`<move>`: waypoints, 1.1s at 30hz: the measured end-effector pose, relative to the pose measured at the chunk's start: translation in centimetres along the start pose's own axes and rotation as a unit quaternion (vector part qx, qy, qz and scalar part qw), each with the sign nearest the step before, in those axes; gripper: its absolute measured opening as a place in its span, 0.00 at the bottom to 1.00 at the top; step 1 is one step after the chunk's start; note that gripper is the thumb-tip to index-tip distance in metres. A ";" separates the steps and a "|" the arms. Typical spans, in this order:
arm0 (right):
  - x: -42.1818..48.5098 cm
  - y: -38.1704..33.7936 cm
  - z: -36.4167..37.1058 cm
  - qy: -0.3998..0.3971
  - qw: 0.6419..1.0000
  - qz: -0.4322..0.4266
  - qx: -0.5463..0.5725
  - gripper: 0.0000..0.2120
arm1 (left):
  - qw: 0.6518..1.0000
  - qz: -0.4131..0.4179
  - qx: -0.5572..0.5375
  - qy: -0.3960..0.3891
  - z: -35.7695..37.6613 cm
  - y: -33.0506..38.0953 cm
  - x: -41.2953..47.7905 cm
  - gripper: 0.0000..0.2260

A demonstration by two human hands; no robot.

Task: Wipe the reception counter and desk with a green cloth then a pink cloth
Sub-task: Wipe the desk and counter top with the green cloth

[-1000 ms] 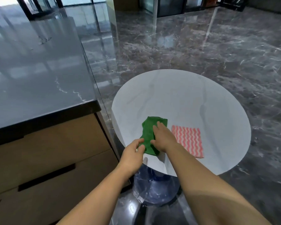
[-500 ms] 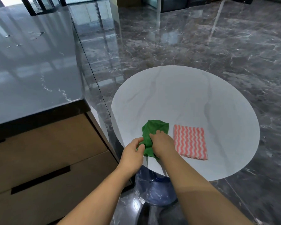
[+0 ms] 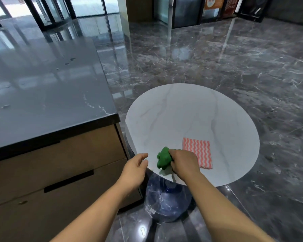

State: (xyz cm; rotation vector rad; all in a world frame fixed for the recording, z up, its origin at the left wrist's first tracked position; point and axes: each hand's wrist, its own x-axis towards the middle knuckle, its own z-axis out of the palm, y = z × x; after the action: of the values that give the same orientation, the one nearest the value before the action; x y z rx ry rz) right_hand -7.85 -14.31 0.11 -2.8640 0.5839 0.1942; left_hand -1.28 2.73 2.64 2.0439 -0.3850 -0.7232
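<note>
Green cloth (image 3: pixel 163 158) bunched up in right hand (image 3: pixel 184 163), fingers (image 3: pixel 173 151) curled tight round it, at near edge of round white bench (image 3: pixel 182 110). Left hand (image 3: pixel 135 170) close by, fingers loose, holding nothing. Pink cloth (image 3: pixel 198 151) flat just beside right hand.

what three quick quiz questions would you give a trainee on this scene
1. True or false: the right hand grips the bunched green cloth.
2. The pink cloth lies on: A) the grey counter B) the round white table C) the floor.
3. What does the left hand hold?
Key: 1 true; 2 B; 3 nothing.
</note>
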 end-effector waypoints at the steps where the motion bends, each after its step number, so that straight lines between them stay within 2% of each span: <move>1: -0.8 -0.2 -0.8 0.013 1.000 -0.003 0.006 0.09 | 1.000 0.003 0.001 -0.003 -0.4 0.4 -0.7 0.17; 5: -4.3 -2.3 -4.0 0.078 0.997 -0.022 -0.001 0.11 | 1.000 0.009 -0.010 -0.009 -2.4 1.1 -3.9 0.16; 10: -8.5 -6.7 -7.5 0.122 0.990 -0.065 0.003 0.11 | 0.999 -0.006 -0.042 -0.019 -6.2 -0.3 -7.1 0.14; 13: -10.9 -10.5 -9.0 0.150 0.984 -0.093 0.007 0.11 | 0.996 -0.023 -0.091 -0.004 -9.3 -1.5 -9.5 0.12; 16: -13.0 -14.5 -9.7 0.177 0.975 -0.136 0.011 0.13 | 0.979 -0.060 -0.192 0.018 -12.7 -2.3 -12.3 0.08; 19: -14.6 -18.5 -9.6 0.206 0.960 -0.187 0.025 0.13 | 0.956 -0.115 -0.270 0.021 -16.4 -3.3 -15.0 0.11; 22: -15.9 -23.2 -9.4 0.232 0.941 -0.245 0.006 0.12 | 0.948 -0.156 -0.276 0.006 -20.4 -4.6 -17.5 0.17; 24: -16.6 -26.3 -9.3 0.249 0.928 -0.278 -0.008 0.13 | 0.947 -0.161 -0.277 -0.023 -22.8 -5.4 -19.1 0.21; 27: -17.5 -31.0 -8.6 0.251 0.912 -0.324 -0.021 0.16 | 0.937 -0.152 -0.310 -0.052 -26.1 -6.6 -21.7 0.20; 29: -17.7 -34.0 -8.0 0.252 0.902 -0.350 -0.031 0.17 | 0.934 -0.149 -0.324 -0.021 -28.2 -7.6 -23.1 0.20; 33: -18.1 -39.1 -6.8 0.271 0.876 -0.397 -0.039 0.16 | 0.927 -0.148 -0.341 0.055 -31.9 -9.5 -25.1 0.07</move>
State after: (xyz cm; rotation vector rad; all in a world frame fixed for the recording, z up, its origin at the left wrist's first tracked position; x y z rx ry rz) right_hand -8.15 25.99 16.85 -2.9413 -0.5733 -0.7421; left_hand -0.93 41.99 16.62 1.4719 0.2326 -0.7809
